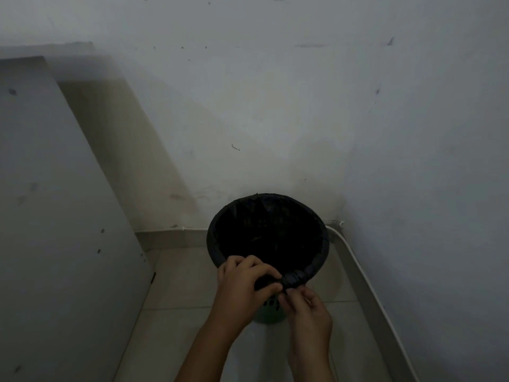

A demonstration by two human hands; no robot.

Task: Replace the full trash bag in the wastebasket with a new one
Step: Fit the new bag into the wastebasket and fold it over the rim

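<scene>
both hands, left hand (242, 282) and right hand (305, 310), pinch the knotted black plastic trash bag (296, 279) at the near rim of the green slatted wastebasket (268, 312) in the floor corner; best loosen that knot gently, not tear.

Black plastic trash bag (268, 238) lining green slotted wastebasket (268, 312); pale beige floor tiles (179, 326); grey-white wall (275, 106), dark specks.
</scene>
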